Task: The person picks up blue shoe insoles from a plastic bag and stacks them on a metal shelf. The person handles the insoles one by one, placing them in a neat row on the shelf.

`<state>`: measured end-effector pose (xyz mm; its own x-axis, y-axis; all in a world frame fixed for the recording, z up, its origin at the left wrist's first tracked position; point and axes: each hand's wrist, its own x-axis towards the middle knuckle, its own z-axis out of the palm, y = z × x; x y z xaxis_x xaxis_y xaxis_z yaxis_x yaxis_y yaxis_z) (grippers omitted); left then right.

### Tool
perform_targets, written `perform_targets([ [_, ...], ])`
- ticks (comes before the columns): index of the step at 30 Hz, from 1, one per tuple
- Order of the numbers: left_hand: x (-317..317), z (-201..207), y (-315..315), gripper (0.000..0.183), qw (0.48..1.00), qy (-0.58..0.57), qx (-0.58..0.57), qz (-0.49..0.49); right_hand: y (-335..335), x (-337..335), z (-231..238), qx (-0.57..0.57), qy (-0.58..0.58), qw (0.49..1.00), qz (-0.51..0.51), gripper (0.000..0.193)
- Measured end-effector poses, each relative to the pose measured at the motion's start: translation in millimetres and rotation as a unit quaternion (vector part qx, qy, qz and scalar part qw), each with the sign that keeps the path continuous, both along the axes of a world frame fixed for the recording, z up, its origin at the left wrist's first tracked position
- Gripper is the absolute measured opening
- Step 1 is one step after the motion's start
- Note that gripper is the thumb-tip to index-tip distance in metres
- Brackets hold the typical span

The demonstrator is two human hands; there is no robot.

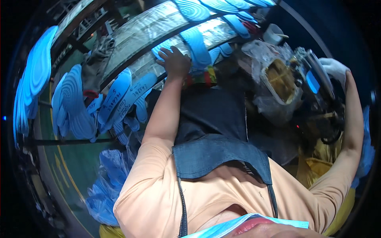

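Observation:
My left hand [174,62], bare with its fingers spread, reaches over the near edge of a slatted metal rack, at a light-blue insole [160,47]. I cannot tell whether the fingertips press on it. Beside that hand, another blue insole [196,45] lies across the slats. My right hand [335,68], in a white glove, is at the outer side of a dark machine [323,73] with a curved rim. A flat blue piece [312,82] shows on the machine's inner side. The right fingers are mostly hidden, so their grip does not show.
More blue insoles [192,10] lie on the far slats; several insoles [73,103] hang at the left, some with handwriting. Left of the machine sits a plastic-wrapped container [281,81] with brownish contents, below a white cup [273,34]. Blue plastic bags [107,190] lie at lower left.

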<state>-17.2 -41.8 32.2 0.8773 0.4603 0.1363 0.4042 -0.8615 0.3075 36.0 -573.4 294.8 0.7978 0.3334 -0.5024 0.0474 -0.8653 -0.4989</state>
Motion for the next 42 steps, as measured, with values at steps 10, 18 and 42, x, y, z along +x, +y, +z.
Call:
perform_targets([
  [10,21.5,-29.9,33.2,0.076,0.999,-0.019,0.016,0.048,56.1,52.6,49.9,-0.06,-0.292,0.953,-0.047,0.027],
  [18,16.3,-26.1,39.7,0.072,0.999,0.002,0.01,0.041,311.1,56.4,20.5,0.159,-0.312,0.903,0.251,0.054],
  [42,3.3,-16.7,51.8,0.05,0.996,-0.089,-0.03,0.005,421.0,9.0,-14.8,-0.105,-0.429,0.838,0.322,0.056],
])
